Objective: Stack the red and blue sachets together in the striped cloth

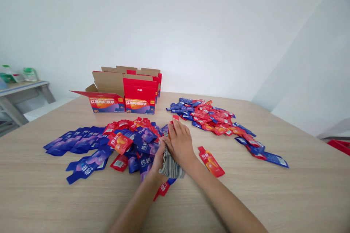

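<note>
My left hand [159, 157] and my right hand [181, 142] meet at the middle of the wooden table [273, 200]. Together they grip a stack of sachets [170, 168], seen edge-on as grey stripes. The left hand's fingers curl round the stack from the left. My right hand lies over its top with the fingers pressed together, and a red sachet tip [175, 117] shows at the fingertips. A spread pile of blue and red sachets [109, 143] lies just left of the hands. One red sachet [211, 161] lies alone to the right of my right wrist.
A second pile of red and blue sachets [213, 118] stretches across the right half of the table. Open red cartons [128, 96] with raised cardboard flaps stand at the far edge. A grey shelf [22, 89] with bottles is at the far left, and a red object [340, 145] at the right edge.
</note>
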### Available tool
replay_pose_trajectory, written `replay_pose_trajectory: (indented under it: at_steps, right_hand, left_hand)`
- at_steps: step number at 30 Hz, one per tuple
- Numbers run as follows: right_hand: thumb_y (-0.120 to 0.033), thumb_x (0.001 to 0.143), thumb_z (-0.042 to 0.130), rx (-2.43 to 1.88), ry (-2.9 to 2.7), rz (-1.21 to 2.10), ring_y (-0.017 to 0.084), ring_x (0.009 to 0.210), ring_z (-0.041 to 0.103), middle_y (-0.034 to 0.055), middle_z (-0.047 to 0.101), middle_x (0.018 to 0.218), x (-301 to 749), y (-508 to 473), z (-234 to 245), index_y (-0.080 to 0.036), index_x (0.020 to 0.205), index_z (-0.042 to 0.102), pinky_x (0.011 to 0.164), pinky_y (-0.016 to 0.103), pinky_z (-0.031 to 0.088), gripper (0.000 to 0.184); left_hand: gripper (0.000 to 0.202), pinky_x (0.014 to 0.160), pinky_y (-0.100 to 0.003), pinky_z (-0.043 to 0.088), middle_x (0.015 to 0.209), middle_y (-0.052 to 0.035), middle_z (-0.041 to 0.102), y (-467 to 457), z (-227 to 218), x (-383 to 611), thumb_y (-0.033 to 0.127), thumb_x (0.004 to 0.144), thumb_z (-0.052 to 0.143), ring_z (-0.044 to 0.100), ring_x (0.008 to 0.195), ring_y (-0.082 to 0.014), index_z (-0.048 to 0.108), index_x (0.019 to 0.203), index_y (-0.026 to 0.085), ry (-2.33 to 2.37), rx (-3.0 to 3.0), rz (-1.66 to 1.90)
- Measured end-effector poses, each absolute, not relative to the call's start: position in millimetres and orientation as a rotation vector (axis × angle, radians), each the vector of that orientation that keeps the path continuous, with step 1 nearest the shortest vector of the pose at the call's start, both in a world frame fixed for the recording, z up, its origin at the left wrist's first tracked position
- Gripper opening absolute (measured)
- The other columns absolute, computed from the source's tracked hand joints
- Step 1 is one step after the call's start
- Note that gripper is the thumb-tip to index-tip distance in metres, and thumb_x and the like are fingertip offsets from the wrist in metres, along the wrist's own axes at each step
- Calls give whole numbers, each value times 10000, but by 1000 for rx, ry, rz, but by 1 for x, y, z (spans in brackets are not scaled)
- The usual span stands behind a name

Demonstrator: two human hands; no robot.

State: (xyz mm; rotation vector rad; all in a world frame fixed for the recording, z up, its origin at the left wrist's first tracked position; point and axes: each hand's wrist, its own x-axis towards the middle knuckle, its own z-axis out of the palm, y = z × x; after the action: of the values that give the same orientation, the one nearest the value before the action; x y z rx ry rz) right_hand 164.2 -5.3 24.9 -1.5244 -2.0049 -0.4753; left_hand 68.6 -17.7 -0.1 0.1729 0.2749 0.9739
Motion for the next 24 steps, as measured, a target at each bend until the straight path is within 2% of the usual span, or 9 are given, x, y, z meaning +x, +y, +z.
replay_pose_trajectory:
  at_steps: [4, 8, 12, 14, 15, 17, 20, 22, 24]
  right_hand:
    - [-547, 1017, 403, -1407, -1987, -409, 335, 1389, 425, 218, 487, 1486, 167, -8, 27, -95, 1405, 528, 1136, 517, 351, 608]
    - [-640, 1007, 324, -1345, -2008, -409, 329, 1439, 373, 211, 447, 1529, 168, -16, 43, -109, 1399, 521, 1185, 536, 269, 689]
    - [-561, 1049, 286, -1847, -2009, -151, 274, 1231, 603, 155, 642, 1338, 201, -16, 68, -178, 1344, 577, 1045, 405, 435, 564]
    - [-567, 1027, 386, -2274, -1976, 84, 278, 1212, 626, 148, 669, 1307, 230, -12, 71, -205, 1345, 588, 969, 374, 473, 523]
    - [-573, 975, 513, -2421, -1946, 178, 307, 1188, 643, 168, 687, 1270, 245, -9, 69, -191, 1304, 626, 920, 379, 495, 517]
    - [-517, 787, 782, -2617, -1879, 315, 366, 1084, 690, 214, 725, 1162, 274, -3, 60, -145, 1155, 717, 824, 393, 522, 527]
    - [-383, 590, 936, -2745, -1831, 474, 342, 959, 732, 172, 767, 1015, 303, 7, 43, -162, 1000, 768, 758, 356, 529, 495]
    - [-341, 577, 951, -2771, -1829, 551, 305, 922, 736, 137, 770, 957, 311, 14, 32, -180, 935, 772, 754, 334, 535, 431]
    - [-353, 703, 896, -2780, -1825, 589, 261, 931, 720, 108, 752, 992, 312, 20, 22, -178, 963, 747, 794, 345, 554, 347]
  left_hand:
    - [276, 1046, -400, 518, 976, -64, 783, -20, -2, 73, 286, 989, 474, 694, 1136, -247, 733, 1008, 191, 385, 152, 1001]
    - [195, 935, -348, 577, 742, -32, 760, -13, 10, 61, 244, 959, 559, 761, 795, -199, 733, 956, 155, 425, 129, 1044]
    - [237, 888, -372, 602, 775, -34, 785, 0, 25, 39, 223, 950, 574, 764, 736, -210, 709, 1136, 166, 413, 141, 1287]
    - [277, 835, -345, 615, 806, -33, 792, 7, 27, 28, 221, 986, 503, 761, 716, -191, 693, 1183, 175, 437, 117, 1406]
    - [291, 803, -317, 618, 820, -19, 795, 10, 26, 23, 206, 992, 486, 756, 699, -173, 684, 1204, 190, 444, 107, 1476]
    - [315, 735, -286, 617, 820, -10, 795, 16, 22, 16, 202, 1002, 457, 745, 657, -157, 677, 1228, 207, 476, 78, 1554]
    - [332, 680, -281, 608, 814, -14, 793, 22, 14, 11, 241, 1009, 444, 732, 617, -162, 678, 1245, 219, 535, 70, 1564]
    - [342, 684, -289, 606, 825, -20, 793, 22, 11, 9, 285, 1012, 438, 734, 628, -172, 686, 1241, 228, 557, 63, 1557]
    - [358, 713, -299, 607, 852, -23, 796, 21, 10, 8, 338, 1016, 422, 746, 682, -181, 700, 1220, 242, 564, 26, 1566]
